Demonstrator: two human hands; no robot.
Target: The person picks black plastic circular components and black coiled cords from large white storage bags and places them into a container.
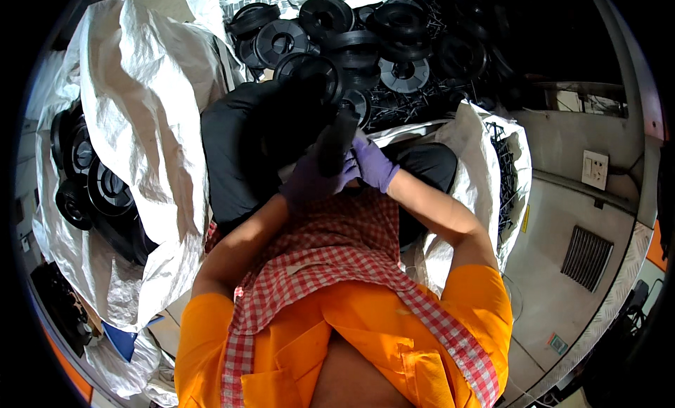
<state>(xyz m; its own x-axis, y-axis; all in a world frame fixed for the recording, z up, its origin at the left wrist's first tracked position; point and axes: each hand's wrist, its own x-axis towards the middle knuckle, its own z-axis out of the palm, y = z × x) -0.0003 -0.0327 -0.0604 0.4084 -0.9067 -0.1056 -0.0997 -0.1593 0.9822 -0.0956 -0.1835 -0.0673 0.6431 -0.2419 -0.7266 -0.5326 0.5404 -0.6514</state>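
My left hand (313, 179) and my right hand (374, 163), both in purple gloves, are close together in front of my lap. Between them is a dark round plastic part (337, 142), seen almost edge-on; it looks like one of the black reels close by. My left fingers are closed around its near side, and my right fingers are closed against its right side. Deep shadow hides its far edge and some fingertips. Just beyond the hands lies a pile of black plastic reels (282, 42), some with spoked centres.
A white woven sack (140, 127) at the left holds more black reels (109, 186). Thin black plastic sticks (394, 106) lie under the pile and fill another white sack (517, 151) at the right. A metal panel with a socket (595, 169) stands farther right.
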